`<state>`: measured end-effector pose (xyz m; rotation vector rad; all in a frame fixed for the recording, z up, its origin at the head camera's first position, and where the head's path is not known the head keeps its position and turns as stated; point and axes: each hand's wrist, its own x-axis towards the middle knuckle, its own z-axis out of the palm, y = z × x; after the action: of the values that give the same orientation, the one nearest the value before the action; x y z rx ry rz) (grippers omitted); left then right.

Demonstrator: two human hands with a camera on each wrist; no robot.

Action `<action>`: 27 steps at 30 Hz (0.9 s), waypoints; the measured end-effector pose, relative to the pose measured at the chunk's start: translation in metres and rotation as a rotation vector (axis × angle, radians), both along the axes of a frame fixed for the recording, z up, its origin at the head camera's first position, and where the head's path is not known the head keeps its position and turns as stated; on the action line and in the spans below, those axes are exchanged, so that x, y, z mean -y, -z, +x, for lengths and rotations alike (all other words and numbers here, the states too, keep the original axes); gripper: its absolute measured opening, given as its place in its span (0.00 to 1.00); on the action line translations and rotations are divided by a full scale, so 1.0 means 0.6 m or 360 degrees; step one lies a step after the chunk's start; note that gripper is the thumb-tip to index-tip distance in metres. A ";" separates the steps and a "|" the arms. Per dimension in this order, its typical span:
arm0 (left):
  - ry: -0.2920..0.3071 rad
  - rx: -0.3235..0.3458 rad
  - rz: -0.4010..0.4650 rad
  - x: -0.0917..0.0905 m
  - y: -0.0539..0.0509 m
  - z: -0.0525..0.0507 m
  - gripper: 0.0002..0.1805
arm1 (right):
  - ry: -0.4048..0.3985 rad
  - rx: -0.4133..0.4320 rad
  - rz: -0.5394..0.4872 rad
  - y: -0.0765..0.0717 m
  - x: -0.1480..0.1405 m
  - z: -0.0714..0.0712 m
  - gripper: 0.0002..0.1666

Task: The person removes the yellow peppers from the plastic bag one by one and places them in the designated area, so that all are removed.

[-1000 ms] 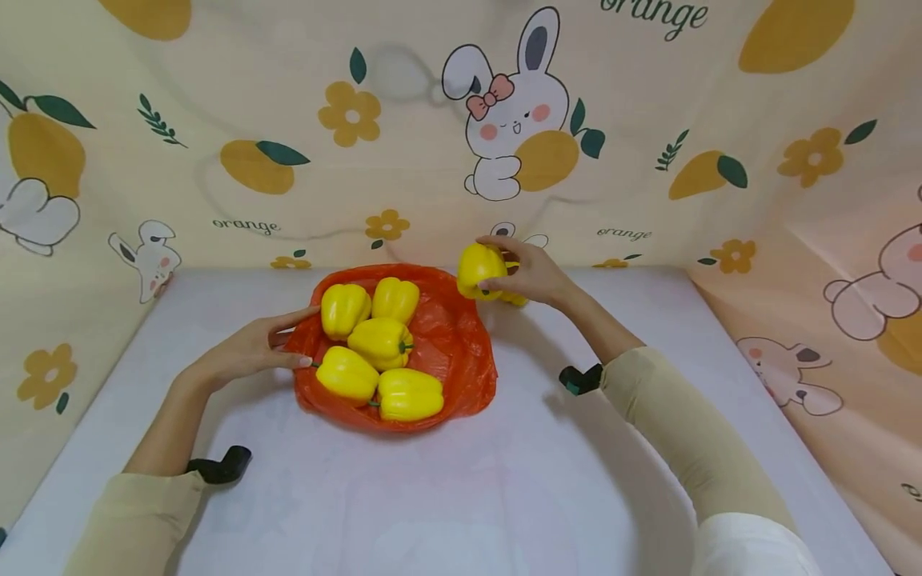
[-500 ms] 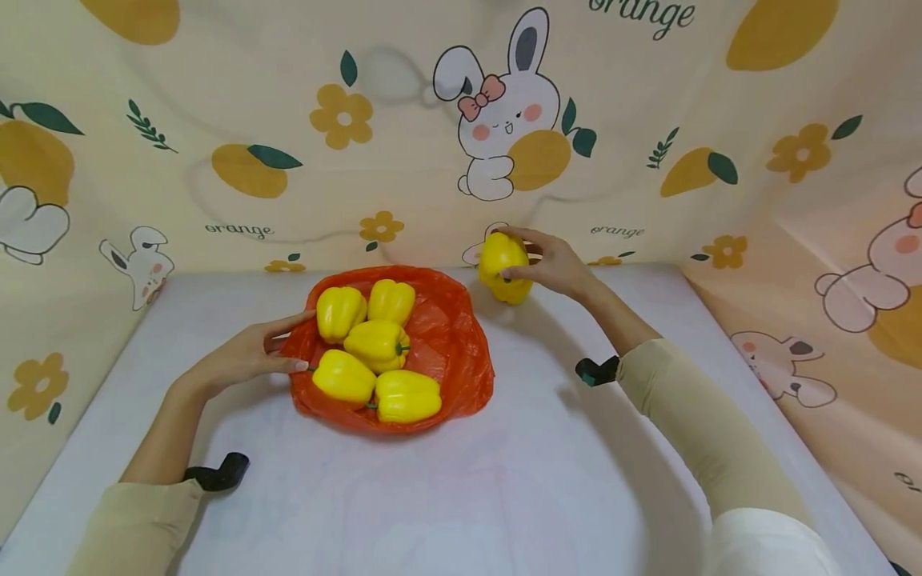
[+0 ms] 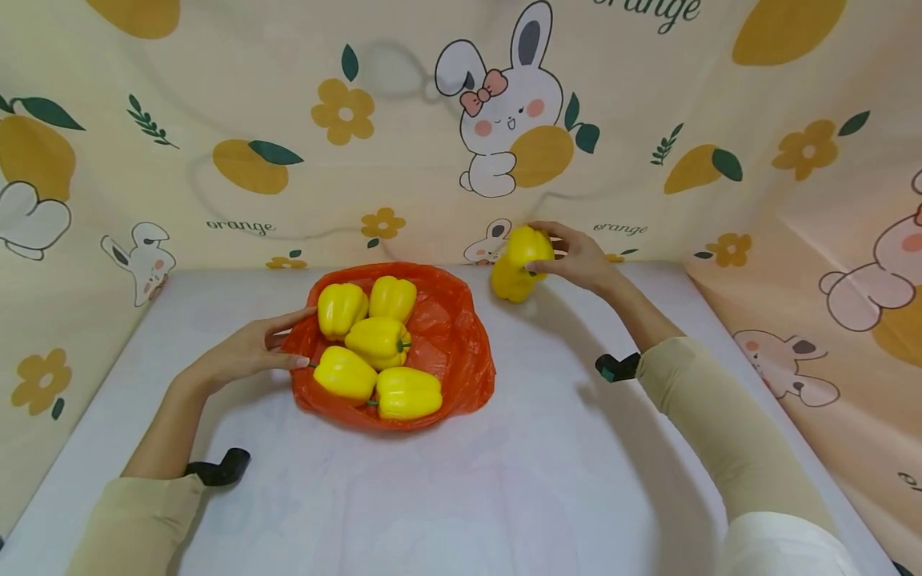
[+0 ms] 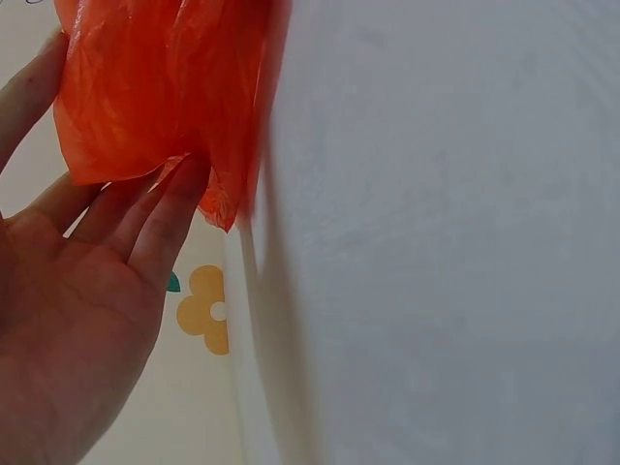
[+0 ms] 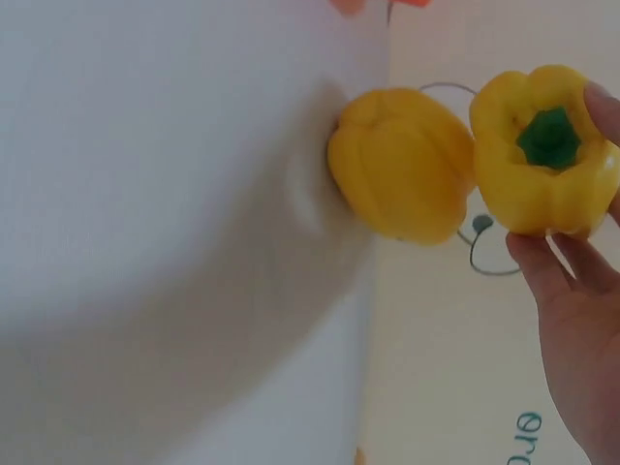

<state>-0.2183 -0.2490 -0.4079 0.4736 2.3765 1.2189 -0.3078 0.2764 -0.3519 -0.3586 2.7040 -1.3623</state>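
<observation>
An orange-red plastic bag [image 3: 461, 352] lies with its mouth wide on the table, several yellow bell peppers [image 3: 378, 342] inside its left half. My left hand [image 3: 248, 352] holds the bag's left rim; in the left wrist view its fingers [image 4: 174, 218] lie against the thin plastic. To the right of the bag, my right hand [image 3: 583, 260] grips a yellow bell pepper [image 3: 529, 245] off the table, green stem facing the right wrist camera. Another yellow bell pepper [image 3: 508, 283] stands on the table just behind and below it, partly hidden in the head view.
A white table [image 3: 432, 496] meets a printed cloth backdrop [image 3: 288, 96] at the back and sides. The lone pepper stands near the backdrop. Dark wrist camera mounts [image 3: 617, 367] stick out from both forearms.
My right hand has carried its pepper rightward, away from the bag, uncovering more of the pepper standing behind. The left hand and the bag stay about where they were.
</observation>
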 end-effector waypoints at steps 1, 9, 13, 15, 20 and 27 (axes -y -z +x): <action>-0.0001 -0.0003 0.0000 0.000 0.000 0.000 0.45 | 0.0015 0.0009 -0.0001 0.000 -0.003 -0.001 0.44; -0.0003 -0.0015 -0.0002 -0.002 -0.004 0.002 0.45 | 0.0076 0.0057 0.0057 -0.017 -0.021 0.012 0.46; -0.0002 -0.0006 0.0005 -0.001 -0.003 0.003 0.45 | 0.0061 0.0060 0.0028 -0.035 -0.019 0.030 0.47; -0.0002 0.0002 0.0007 -0.001 -0.002 0.002 0.45 | 0.0070 0.0058 0.0022 -0.038 -0.020 0.034 0.47; -0.0005 0.0014 0.0000 0.001 0.002 0.000 0.45 | 0.0105 0.0071 0.0029 -0.027 -0.037 0.027 0.49; 0.0002 0.0007 0.0006 0.003 0.004 -0.002 0.44 | 0.0141 0.0133 0.0050 -0.013 -0.051 0.022 0.49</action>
<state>-0.2194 -0.2506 -0.4105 0.4735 2.3701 1.2228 -0.2946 0.3073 -0.3442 -0.1774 2.6988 -1.3228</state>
